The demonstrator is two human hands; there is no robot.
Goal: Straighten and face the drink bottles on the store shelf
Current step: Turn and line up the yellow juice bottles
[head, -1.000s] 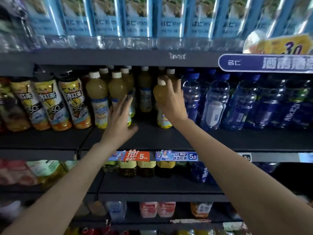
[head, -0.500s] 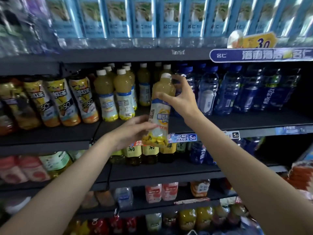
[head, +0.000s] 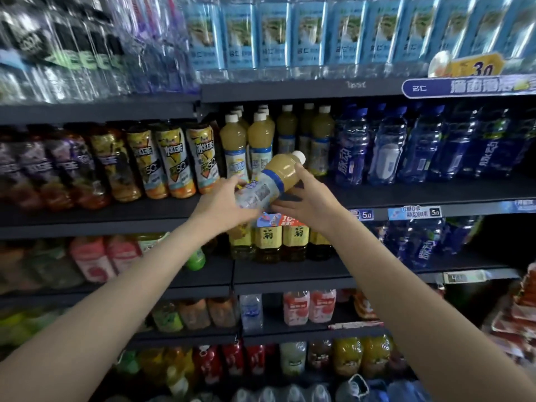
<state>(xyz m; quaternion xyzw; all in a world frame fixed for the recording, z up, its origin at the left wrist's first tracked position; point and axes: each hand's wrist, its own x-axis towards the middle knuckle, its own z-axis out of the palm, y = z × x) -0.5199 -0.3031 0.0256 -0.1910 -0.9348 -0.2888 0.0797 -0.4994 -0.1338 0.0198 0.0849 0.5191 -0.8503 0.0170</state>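
Observation:
A pale yellow juice bottle [head: 271, 181] with a white cap and blue-white label is held in front of the shelf, tipped with its cap up to the right. My left hand [head: 224, 203] grips its lower end. My right hand [head: 307, 198] holds its upper body from the right, thumb over the top. Behind it, matching yellow juice bottles [head: 246, 146] stand in rows on the dark shelf [head: 406, 195].
Iced tea bottles [head: 171, 161] stand left of the juice, blue bottles [head: 385, 146] right of it. Water bottles [head: 290, 36] fill the shelf above. Below are yellow-labelled tea bottles [head: 281, 239], price tags [head: 414, 213] and lower shelves of mixed drinks.
The juice bottle has come off the shelf and tipped from upright to slanted, lower and nearer me. My left hand now grips its bottom end. The camera has shifted.

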